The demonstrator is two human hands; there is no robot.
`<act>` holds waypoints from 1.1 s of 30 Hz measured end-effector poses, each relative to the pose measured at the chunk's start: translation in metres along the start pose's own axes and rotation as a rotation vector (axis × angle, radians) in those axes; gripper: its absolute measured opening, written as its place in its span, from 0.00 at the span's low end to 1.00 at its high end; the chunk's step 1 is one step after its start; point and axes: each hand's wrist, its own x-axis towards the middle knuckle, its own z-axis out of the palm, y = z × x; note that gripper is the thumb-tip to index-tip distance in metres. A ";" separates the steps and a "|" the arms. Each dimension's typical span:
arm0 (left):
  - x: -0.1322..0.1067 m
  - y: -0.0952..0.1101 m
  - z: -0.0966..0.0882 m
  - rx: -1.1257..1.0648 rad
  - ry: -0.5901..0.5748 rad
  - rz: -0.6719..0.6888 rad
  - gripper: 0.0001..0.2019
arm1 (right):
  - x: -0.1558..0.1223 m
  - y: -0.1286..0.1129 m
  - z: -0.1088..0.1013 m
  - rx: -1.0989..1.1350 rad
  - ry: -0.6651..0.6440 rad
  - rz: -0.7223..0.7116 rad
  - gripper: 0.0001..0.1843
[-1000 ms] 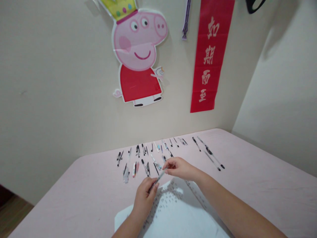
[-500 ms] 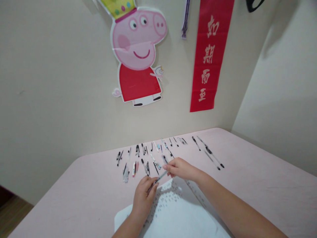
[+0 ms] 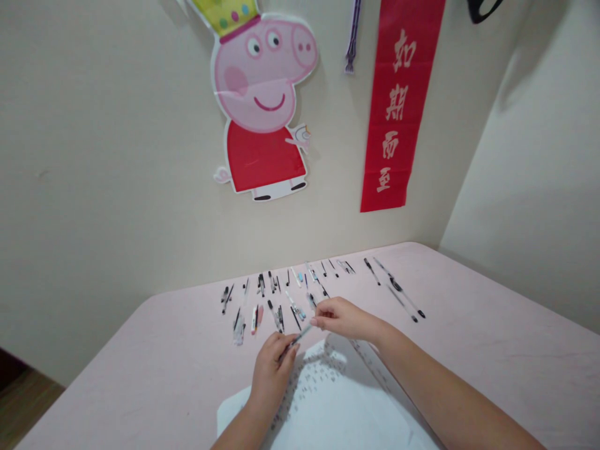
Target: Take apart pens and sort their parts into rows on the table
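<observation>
Between my hands, over the far edge of a white printed sheet [image 3: 356,406], is a slim clear pen [image 3: 302,334]. My left hand [image 3: 274,362] is closed around its lower part, thumb and fingers pinching the barrel. At the pen's upper end, my right hand [image 3: 344,317] has its thumb and fingertips pressed together; whether they grip the tip or a tiny part there is too small to make out. Just beyond my hands lie rows of pen parts, among them a black pen piece [image 3: 275,314] and a pink-and-white piece [image 3: 254,319].
Pink cloth covers the table [image 3: 154,362], which meets the wall at the back. Several whole pens lie at the right, one a black-capped pen [image 3: 407,297]. A cartoon pig cutout [image 3: 265,106] and a red banner [image 3: 400,106] hang on the wall.
My right fingertips have shifted slightly up and away along the pen's end. My left hand keeps its hold in nearly the same spot.
</observation>
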 end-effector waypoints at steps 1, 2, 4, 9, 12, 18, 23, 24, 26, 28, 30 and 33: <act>0.000 0.000 0.000 0.002 -0.001 0.000 0.12 | 0.000 0.001 0.000 0.003 0.004 -0.003 0.13; 0.000 0.000 0.000 0.004 -0.003 0.000 0.12 | 0.000 0.001 0.000 0.017 0.006 -0.011 0.11; 0.000 -0.001 0.000 0.006 -0.005 -0.004 0.12 | 0.000 0.000 -0.001 0.056 -0.003 -0.033 0.10; 0.001 0.001 0.000 -0.002 -0.009 -0.006 0.12 | 0.000 -0.005 0.000 0.021 -0.004 -0.029 0.05; 0.001 0.003 -0.001 -0.008 -0.002 -0.006 0.12 | 0.000 -0.005 0.000 -0.042 0.022 -0.027 0.11; 0.000 0.000 0.000 -0.007 -0.008 -0.008 0.12 | -0.001 -0.007 -0.002 0.047 -0.017 -0.048 0.05; 0.000 -0.003 0.001 -0.016 0.003 0.013 0.11 | -0.001 -0.005 0.000 -0.044 -0.002 -0.011 0.12; 0.000 -0.002 0.001 -0.020 0.006 0.014 0.11 | -0.001 -0.005 0.000 -0.053 -0.001 0.002 0.14; 0.000 -0.001 0.001 -0.021 0.007 0.011 0.11 | -0.001 -0.005 -0.001 -0.039 0.004 0.003 0.13; 0.001 0.000 0.001 -0.018 0.005 0.008 0.11 | -0.001 -0.006 -0.002 0.002 0.002 -0.019 0.07; 0.001 0.000 0.001 -0.011 -0.002 0.005 0.11 | -0.001 -0.008 -0.002 0.031 -0.005 -0.040 0.06; 0.000 -0.002 0.001 -0.002 -0.007 0.006 0.11 | 0.000 -0.009 -0.002 0.010 -0.007 -0.043 0.04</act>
